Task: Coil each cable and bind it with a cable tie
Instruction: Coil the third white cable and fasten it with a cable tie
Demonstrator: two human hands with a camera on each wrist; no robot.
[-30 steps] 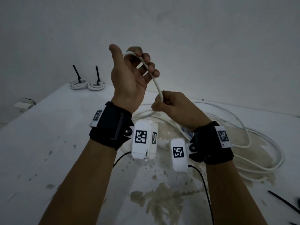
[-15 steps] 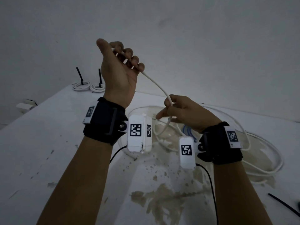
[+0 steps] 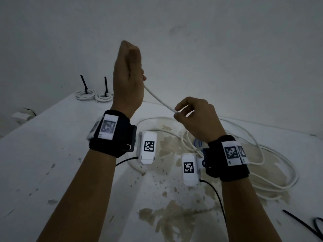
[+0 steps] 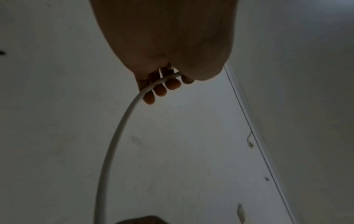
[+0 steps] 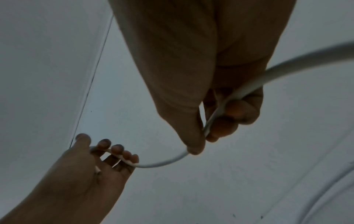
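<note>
White cable (image 3: 158, 99) runs taut through the air between the two raised hands, while its loose loops lie in a heap on the stained white table (image 3: 52, 154) below and to the right. No words can be read anywhere; the only markings are black-and-white square code tags on the black wrist straps (image 3: 111, 135) and on the white camera boxes (image 3: 148, 147) fixed to them.

Held upright and higher, the left hand (image 3: 128, 75) shows its back to the head camera, fingers folded over the cable. The right hand (image 3: 197, 116) sits lower and nearer the table, pinching the cable between thumb and forefinger.

From the head view the left grip is hidden behind the hand. The right wrist view shows it: the cable passes across the curled left fingers (image 5: 116, 149), and a short end shows against the palm. The left wrist view shows the cable (image 4: 118, 136) leaving the fingertips (image 4: 161, 91) and arcing down.

At the table's far left corner lie two coiled bundles (image 3: 94, 95), each bound with a black tie whose tail stands up. Loose black ties (image 3: 300, 222) rest at the near right edge.
</note>
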